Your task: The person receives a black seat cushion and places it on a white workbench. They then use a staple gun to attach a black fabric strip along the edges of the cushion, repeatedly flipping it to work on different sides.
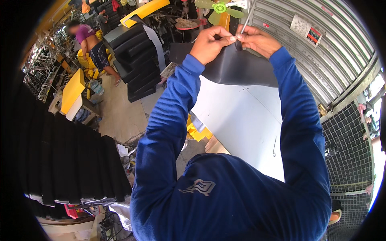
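Both of my hands meet beyond the far end of a white tabletop (241,106), fingertips nearly touching. A smooth black sheet (237,68), leather-like and slightly curved, hangs below them over the table's far end. My left hand (210,44) is closed, its thumb and forefinger pinched at the sheet's upper edge. With fingers also closed, my right hand (259,41) pinches around the lower end of a thin grey metal rod (246,20). A small dark piece (238,45) shows just under the fingertips; its kind I cannot make out.
A thin hooked wire (274,146) lies on the tabletop. Ribbed metal shutter (313,52) and wire mesh (350,148) stand on the right. Stacked black padded pieces (138,60) are at left, hanging black pieces (68,156) nearer. A green-bladed fan (220,8) is ahead; a person (94,44) bends far left.
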{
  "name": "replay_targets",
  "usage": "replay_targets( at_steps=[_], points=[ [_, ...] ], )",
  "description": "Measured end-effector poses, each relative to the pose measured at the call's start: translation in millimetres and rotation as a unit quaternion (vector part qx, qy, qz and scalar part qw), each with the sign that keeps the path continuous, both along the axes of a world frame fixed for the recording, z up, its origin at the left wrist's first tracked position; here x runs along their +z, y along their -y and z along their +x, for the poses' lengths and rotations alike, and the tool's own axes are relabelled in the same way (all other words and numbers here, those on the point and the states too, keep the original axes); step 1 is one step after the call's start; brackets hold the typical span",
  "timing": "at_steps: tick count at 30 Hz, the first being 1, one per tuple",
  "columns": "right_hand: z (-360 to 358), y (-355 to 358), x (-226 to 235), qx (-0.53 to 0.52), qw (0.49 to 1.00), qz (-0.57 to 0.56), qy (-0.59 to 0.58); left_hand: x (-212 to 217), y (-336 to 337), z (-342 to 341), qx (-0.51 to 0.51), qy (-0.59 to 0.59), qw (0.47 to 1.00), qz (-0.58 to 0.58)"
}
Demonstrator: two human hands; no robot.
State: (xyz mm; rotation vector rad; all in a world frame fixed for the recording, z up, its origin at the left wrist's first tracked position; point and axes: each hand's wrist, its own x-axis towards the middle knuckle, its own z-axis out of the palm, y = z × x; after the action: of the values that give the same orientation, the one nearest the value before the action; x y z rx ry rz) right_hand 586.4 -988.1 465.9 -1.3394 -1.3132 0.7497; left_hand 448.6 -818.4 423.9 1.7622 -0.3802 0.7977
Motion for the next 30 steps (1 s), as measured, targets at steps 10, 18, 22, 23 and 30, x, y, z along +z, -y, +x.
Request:
replay_targets(
  at_steps=[10, 18, 22, 23, 30],
  points=[
    [29, -12, 31, -0.112, 0.992, 0.046, -0.029, 25, -16, 38, -0.055, -0.003, 0.998, -0.028],
    [50, -17, 43, -0.126, 0.991, 0.031, 0.012, 31, -10, 51, -0.029, -0.001, 0.997, -0.073],
    [48, -19, 49, -0.149, 0.988, 0.004, 0.028, 33, -12, 57, -0.046, 0.012, 0.995, -0.092],
    [46, -19, 50, -0.159, 0.987, 0.002, 0.033, 33, -12, 58, -0.058, 0.008, 0.993, -0.102],
    [25, -27, 49, -0.207, 0.977, 0.017, 0.045, 29, -16, 54, -0.021, -0.019, 0.996, -0.086]
  ],
)
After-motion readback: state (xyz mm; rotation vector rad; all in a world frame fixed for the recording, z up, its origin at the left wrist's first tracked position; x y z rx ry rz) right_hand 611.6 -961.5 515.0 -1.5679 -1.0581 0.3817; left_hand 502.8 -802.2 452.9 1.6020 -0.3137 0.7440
